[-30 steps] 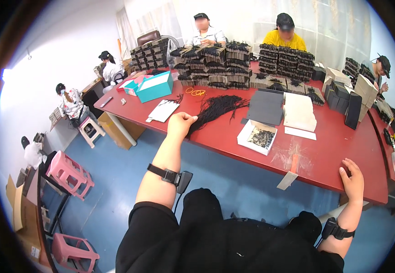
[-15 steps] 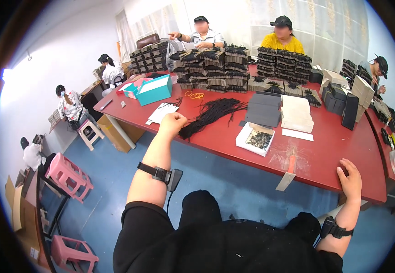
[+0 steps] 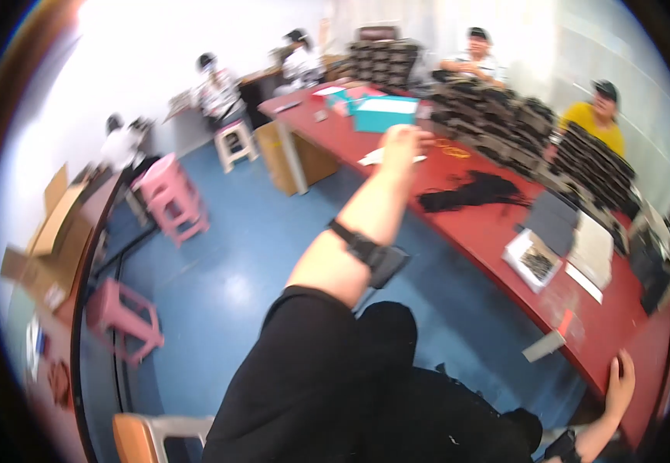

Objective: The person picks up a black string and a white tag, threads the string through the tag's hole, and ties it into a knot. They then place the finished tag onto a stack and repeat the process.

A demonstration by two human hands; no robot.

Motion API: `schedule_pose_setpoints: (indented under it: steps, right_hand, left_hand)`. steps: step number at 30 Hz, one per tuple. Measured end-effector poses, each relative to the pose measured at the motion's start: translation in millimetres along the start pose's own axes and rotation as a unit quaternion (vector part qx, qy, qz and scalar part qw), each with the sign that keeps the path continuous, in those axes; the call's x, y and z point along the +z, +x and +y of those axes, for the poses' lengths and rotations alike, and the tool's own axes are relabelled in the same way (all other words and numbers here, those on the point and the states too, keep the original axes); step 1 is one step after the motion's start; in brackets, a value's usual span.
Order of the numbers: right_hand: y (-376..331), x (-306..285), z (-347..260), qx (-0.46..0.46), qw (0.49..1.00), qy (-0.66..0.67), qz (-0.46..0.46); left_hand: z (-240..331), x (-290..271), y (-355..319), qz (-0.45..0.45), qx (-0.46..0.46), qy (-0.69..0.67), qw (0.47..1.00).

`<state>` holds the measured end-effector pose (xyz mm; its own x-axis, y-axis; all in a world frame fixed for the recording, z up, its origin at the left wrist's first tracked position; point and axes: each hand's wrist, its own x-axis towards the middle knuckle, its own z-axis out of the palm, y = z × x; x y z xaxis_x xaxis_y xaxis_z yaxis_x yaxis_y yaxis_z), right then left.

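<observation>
My left hand [image 3: 403, 145] is stretched out over the long red table [image 3: 458, 231], above a white sheet [image 3: 375, 160] and just short of a teal box [image 3: 385, 114]. Motion blur hides its fingers. A black band sits on that wrist. A bundle of black strands [image 3: 474, 190] lies on the table right of the hand. My right hand [image 3: 619, 384] rests on the table's near edge at the lower right, fingers apart, holding nothing. An open white box of dark items [image 3: 534, 262] lies between the two hands.
Stacks of black goods [image 3: 504, 116] fill the table's far side, where people sit, one in yellow [image 3: 593, 116]. Grey [image 3: 555, 217] and white [image 3: 593, 251] stacks lie near the open box. Pink stools [image 3: 173, 197] and cardboard boxes [image 3: 42, 239] stand on the blue floor at left.
The view has swung left and tilted. My left hand has moved from beside the black bundle out toward the white sheet and teal box. My right hand stays on the table edge.
</observation>
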<state>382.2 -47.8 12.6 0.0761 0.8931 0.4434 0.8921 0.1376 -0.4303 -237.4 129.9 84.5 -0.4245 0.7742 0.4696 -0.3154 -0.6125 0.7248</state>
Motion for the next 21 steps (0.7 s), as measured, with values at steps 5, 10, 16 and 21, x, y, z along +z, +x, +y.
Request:
schedule_pose_setpoints:
  steps: [5,10,16,21]
  right_hand:
    - [7.4,-1.6,42.9,-0.008,0.989,0.129,0.071]
    - [-22.1,6.9,-165.5,-0.215,0.876,0.429,-0.044]
    - [-24.8,51.9,-198.7,0.057,0.839,0.4,-0.364]
    - [-33.7,77.7,-189.4,-0.022,0.806,0.479,-0.346]
  left_hand:
    - [43.7,77.3,-105.8,-0.195,0.145,0.402,0.883]
    - [46.4,158.6,-220.3,-0.6,0.073,0.394,0.693]
    - [38.2,153.6,-230.1,-0.652,-0.047,0.375,0.657]
    - [1.1,118.5,-238.9,-0.599,0.055,0.334,0.726]
